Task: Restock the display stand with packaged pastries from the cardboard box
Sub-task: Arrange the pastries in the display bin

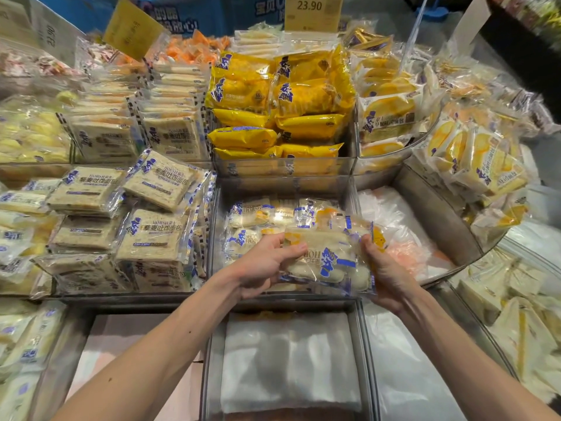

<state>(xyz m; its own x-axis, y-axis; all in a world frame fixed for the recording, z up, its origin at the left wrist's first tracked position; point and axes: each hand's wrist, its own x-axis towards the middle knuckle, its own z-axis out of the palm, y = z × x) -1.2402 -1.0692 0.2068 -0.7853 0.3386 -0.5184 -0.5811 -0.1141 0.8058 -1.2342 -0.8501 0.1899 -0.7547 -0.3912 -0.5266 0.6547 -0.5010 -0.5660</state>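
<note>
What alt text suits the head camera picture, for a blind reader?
A left hand and a right hand hold one blue-printed pastry packet over a partly filled display bin. Yellow packets fill the bin behind; bread packets are stacked at left.

A person's left hand [267, 265] and right hand [387, 268] grip the two ends of a clear-wrapped pastry pack [328, 259] above a middle bin [215, 238] of a tiered display stand, where similar packs [258, 221] lie. Yellow packets [279, 117] fill the bin above, beneath a 23.90 price card [312, 10].
</note>
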